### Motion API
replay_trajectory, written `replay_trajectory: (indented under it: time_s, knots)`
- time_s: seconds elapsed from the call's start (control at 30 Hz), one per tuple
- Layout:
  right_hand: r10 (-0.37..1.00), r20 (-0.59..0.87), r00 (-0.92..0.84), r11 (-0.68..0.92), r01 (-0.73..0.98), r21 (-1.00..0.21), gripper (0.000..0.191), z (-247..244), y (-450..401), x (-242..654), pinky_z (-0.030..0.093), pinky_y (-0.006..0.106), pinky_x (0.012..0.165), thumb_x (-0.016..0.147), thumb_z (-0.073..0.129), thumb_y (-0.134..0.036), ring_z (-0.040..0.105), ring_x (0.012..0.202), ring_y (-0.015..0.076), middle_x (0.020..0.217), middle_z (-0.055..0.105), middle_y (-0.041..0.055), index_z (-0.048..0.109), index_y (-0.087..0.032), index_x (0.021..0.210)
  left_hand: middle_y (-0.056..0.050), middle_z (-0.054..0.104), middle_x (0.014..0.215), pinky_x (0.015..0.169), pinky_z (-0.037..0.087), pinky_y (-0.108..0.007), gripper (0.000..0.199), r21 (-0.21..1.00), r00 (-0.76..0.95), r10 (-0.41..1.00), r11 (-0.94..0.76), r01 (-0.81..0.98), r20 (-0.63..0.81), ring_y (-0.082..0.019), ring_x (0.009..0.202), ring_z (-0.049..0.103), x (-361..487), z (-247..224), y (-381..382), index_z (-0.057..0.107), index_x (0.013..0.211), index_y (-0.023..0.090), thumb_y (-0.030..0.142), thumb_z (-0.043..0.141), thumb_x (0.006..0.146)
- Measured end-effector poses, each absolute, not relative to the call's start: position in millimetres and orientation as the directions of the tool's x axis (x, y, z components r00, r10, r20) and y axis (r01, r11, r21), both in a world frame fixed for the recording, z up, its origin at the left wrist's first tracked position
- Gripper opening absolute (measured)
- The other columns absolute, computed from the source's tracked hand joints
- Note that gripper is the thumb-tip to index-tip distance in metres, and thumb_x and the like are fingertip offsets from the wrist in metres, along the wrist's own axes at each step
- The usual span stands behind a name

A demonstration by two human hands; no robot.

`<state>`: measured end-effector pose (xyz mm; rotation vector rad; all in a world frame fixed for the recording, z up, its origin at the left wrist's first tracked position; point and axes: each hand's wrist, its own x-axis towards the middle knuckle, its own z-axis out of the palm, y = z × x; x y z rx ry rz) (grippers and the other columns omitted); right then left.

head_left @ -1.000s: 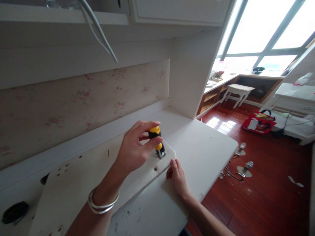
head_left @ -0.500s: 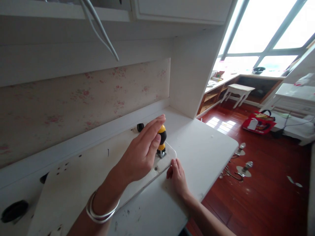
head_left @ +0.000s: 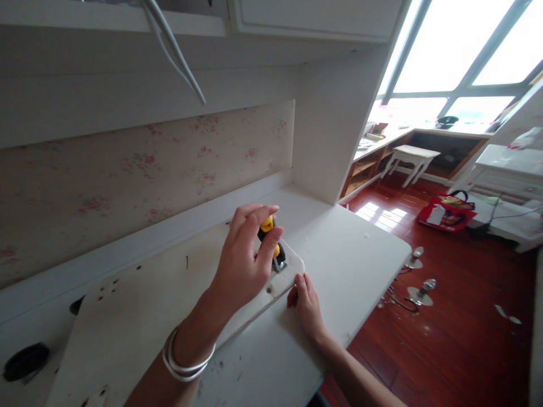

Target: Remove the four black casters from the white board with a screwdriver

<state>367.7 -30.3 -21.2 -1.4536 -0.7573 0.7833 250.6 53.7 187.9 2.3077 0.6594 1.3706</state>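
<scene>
Our left hand (head_left: 241,263) holds the yellow-black screwdriver (head_left: 267,224); our right hand (head_left: 309,305), fingers curled, touches the white board (head_left: 169,299) at corner, gripping or not we cannot tell.

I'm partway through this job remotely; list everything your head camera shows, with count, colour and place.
Screwdriver: one, yellow and black, in the left hand
Fitting: one, black and metal, near panel's corner
Panel: one, white, on the desk
Desk: one, white, under panel
Oval object: one, black, far left
Wallpaper: pale with pink flowers, behind desk
Cabinet: one, white, overhead
Cable: two strands, pale, hanging
Light bulbs: two, clear, beyond desk
Bag: one, red, on floor
Stool: one, white, below window
Distant clutter: uncountable
Bangles: silver, left wrist
Left hand: one, bare, around screwdriver
Right hand: one, bare, at panel's corner
</scene>
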Motion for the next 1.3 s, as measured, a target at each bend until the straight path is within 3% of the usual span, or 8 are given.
replay_trajectory:
  time_s: [0.13,0.27,0.4,0.5,0.77,0.9,1.13,1.3]
  knots:
    - [0.834,-0.038,0.550,-0.037,-0.013,-0.999,0.039,-20,-31,368,0.039,0.030,0.063,0.097,0.036,-0.057,0.049,0.051,0.0155,0.052,0.053,-0.0066,0.044,-0.026,0.075,-0.006,0.047,0.145,0.107,0.045,-0.040,0.049,0.649,0.566,0.567,-0.758,0.075,0.598,-0.021,0.129,0.051,244,193,54,0.041,0.144,0.035,0.021,0.045,0.097]
    - [0.835,-0.040,0.549,-0.036,-0.018,-0.999,0.039,-19,-30,368,0.039,0.030,0.063,0.097,0.037,-0.058,0.049,0.051,0.0154,0.052,0.053,-0.0065,0.045,-0.026,0.075,-0.006,0.059,0.128,0.099,0.051,-0.035,0.043,0.674,0.631,0.540,-0.738,0.037,0.557,-0.020,0.118,0.058,240,200,53,0.052,0.136,0.034,0.020,0.049,0.095]
    - [0.836,-0.030,0.548,-0.029,-0.010,-1.000,0.039,-21,-30,368,0.039,0.030,0.063,0.097,0.036,-0.057,0.050,0.052,0.0152,0.053,0.053,-0.0068,0.044,-0.026,0.076,-0.002,0.058,0.097,0.083,0.057,-0.031,0.030,0.603,0.356,0.645,-0.762,0.234,0.676,-0.016,0.089,0.062,244,198,52,0.065,0.110,0.026,0.028,0.073,0.081]
    - [0.833,-0.028,0.552,-0.024,-0.015,-1.000,0.039,-23,-30,367,0.039,0.030,0.062,0.097,0.037,-0.057,0.049,0.051,0.0151,0.052,0.053,-0.0065,0.045,-0.026,0.075,-0.002,0.055,0.100,0.082,0.056,-0.032,0.032,0.545,0.262,0.643,-0.757,0.361,0.720,-0.015,0.090,0.060,249,192,51,0.063,0.111,0.025,0.030,0.073,0.081]
    - [0.835,-0.025,0.550,-0.012,-0.027,-1.000,0.038,-21,-31,368,0.040,0.029,0.061,0.097,0.038,-0.056,0.048,0.051,0.0149,0.053,0.053,-0.0058,0.047,-0.026,0.076,-0.007,0.048,0.142,0.097,0.053,-0.037,0.047,0.755,0.578,0.654,-0.648,0.095,0.489,-0.022,0.122,0.057,245,190,47,0.041,0.138,0.035,0.025,0.052,0.095]
    - [0.838,-0.026,0.545,0.003,-0.052,-0.999,0.037,-21,-31,366,0.039,0.029,0.059,0.097,0.037,-0.056,0.047,0.050,0.0148,0.053,0.052,-0.0061,0.048,-0.025,0.079,-0.006,0.054,0.139,0.099,0.052,-0.039,0.043,0.811,0.661,0.630,-0.582,0.054,0.408,-0.021,0.123,0.057,238,195,50,0.043,0.139,0.038,0.026,0.044,0.098]
    - [0.835,-0.041,0.549,-0.012,-0.058,-0.998,0.038,-20,-31,367,0.040,0.029,0.060,0.096,0.037,-0.057,0.048,0.051,0.0153,0.052,0.053,-0.0058,0.050,-0.025,0.081,-0.002,0.061,0.098,0.081,0.057,-0.035,0.042,0.593,0.270,0.671,-0.739,0.320,0.690,-0.017,0.086,0.063,251,184,55,0.058,0.113,0.026,0.034,0.077,0.077]
    - [0.839,-0.034,0.544,-0.005,-0.054,-0.999,0.037,-17,-31,367,0.040,0.028,0.059,0.097,0.037,-0.057,0.047,0.050,0.0148,0.052,0.052,-0.0067,0.048,-0.025,0.081,-0.008,0.053,0.128,0.092,0.054,-0.037,0.047,0.629,0.416,0.623,-0.764,0.142,0.663,-0.020,0.111,0.060,257,176,50,0.045,0.132,0.030,0.024,0.063,0.089]
